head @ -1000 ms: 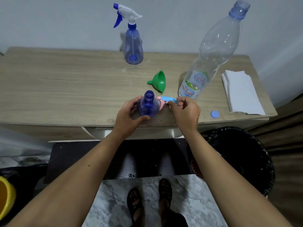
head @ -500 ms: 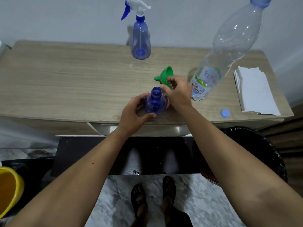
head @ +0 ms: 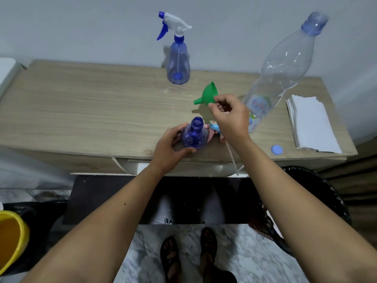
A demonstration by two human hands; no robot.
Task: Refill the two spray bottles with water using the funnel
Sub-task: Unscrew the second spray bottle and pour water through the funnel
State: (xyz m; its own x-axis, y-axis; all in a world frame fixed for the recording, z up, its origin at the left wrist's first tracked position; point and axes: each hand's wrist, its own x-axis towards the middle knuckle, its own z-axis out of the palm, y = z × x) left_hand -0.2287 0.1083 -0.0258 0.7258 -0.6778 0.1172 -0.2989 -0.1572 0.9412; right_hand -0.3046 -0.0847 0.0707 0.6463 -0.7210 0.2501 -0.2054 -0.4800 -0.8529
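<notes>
Wooden table against pale wall, marble floor below

A wooden table stands against a pale wall. A stack of white paper lies at its right end. Below, a yellow bucket sits at the left, a black bin at the right, and sandalled feet stand on marble floor.
</notes>
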